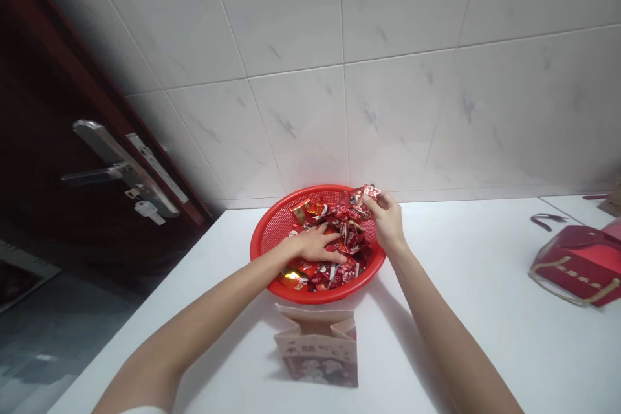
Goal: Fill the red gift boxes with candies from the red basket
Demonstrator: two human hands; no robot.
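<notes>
**Paper bag [320, 362] nearest, with both hands at the red basket [317, 297]**

The white tabletop [470, 284] carries everything: the basket at its middle, the bag standing open at the basket's 6 o'clock, a dark red box [577, 265] well apart toward 3 o'clock. Wrapped packets [347, 233] fill much of the basket. The left hand [315, 246] lies on them, fingers spread wide; the right hand [388, 220] has its fingers pinching one packet [367, 197] near 1 o'clock.

Basket: you have smooth red plastic [260, 233], perforated
Wrappers: you see glossy, crinkled film [334, 275], shiny gold in places
Bag: yours looks like matt paper [317, 362]
Tabletop: smooth white before you [466, 259]
Wall: your tiles look smooth [295, 129]
Handle: metallic-looking, shiny [92, 174]
</notes>
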